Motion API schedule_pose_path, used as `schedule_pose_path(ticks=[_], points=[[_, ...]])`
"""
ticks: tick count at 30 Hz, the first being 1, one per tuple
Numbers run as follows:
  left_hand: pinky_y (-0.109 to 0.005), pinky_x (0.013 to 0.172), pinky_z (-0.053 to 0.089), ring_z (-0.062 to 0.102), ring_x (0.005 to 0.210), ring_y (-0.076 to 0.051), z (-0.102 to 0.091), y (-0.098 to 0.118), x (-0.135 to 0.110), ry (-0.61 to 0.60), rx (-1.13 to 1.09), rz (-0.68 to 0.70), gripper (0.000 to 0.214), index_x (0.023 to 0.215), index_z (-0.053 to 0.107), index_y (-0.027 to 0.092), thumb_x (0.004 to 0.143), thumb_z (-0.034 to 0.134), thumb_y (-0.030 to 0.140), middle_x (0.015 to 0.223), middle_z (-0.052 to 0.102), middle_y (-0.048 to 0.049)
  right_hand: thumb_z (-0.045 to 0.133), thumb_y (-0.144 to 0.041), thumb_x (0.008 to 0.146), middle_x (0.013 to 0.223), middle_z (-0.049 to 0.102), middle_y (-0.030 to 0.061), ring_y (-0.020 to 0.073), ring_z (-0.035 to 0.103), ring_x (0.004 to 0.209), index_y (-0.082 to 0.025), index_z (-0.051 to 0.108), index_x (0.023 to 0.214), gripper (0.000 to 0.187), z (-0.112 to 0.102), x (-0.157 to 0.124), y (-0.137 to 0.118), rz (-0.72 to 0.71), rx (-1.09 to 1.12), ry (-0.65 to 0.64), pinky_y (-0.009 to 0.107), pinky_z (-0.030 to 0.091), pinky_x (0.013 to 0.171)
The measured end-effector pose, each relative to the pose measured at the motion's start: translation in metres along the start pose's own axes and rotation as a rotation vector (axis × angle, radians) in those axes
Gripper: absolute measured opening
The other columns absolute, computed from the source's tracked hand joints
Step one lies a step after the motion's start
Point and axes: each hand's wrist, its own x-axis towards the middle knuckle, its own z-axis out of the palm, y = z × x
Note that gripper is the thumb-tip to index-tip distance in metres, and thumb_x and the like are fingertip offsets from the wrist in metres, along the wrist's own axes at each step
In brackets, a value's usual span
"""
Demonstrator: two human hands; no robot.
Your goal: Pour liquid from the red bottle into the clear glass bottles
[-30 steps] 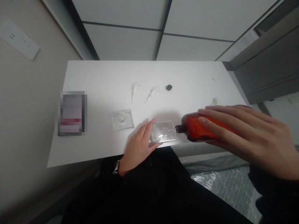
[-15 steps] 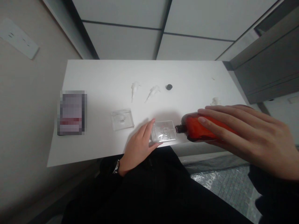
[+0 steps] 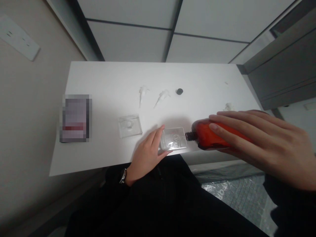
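Note:
My right hand is wrapped round a red-orange bottle that lies tipped sideways, its dark open neck at the right edge of a small clear square dish. That dish sits near the front edge of the white table. My left hand, with a watch at the wrist, grips the dish's left side between thumb and fingers. A small black cap lies on the table behind the dish.
A second clear square dish lies to the left. Two small white pieces rest behind it, another white piece at the right. A blurred card-like object sits at the left edge. Grey cabinets stand to the right.

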Motion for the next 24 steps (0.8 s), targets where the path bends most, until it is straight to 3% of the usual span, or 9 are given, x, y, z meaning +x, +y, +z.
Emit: schedule_pose_path(ticks=[20, 24], points=[[-0.047, 0.115, 0.058, 0.063, 0.143, -0.034, -0.0017, 0.0016, 0.0009, -0.011, -0.002, -0.007, 0.103, 0.165, 0.027, 0.022, 0.085, 0.091, 0.029, 0.159, 0.059, -0.0196, 0.059, 0.0, 0.098, 0.147, 0.071, 0.0104, 0.0348, 0.071, 0.13, -0.023, 0.05, 0.153, 0.061, -0.0083, 0.0049, 0.001, -0.023, -0.009, -0.055, 0.05, 0.063, 0.098], [-0.047, 0.116, 0.057, 0.063, 0.143, -0.034, -0.0025, 0.002, 0.0014, -0.02, -0.007, -0.012, 0.101, 0.164, 0.027, 0.023, 0.086, 0.09, 0.029, 0.158, 0.059, -0.0184, 0.061, 0.001, 0.096, 0.146, 0.07, 0.0139, 0.0359, 0.071, 0.128, -0.018, 0.053, 0.15, 0.057, -0.0087, 0.0064, 0.0028, -0.069, -0.032, -0.058, 0.05, 0.064, 0.097]])
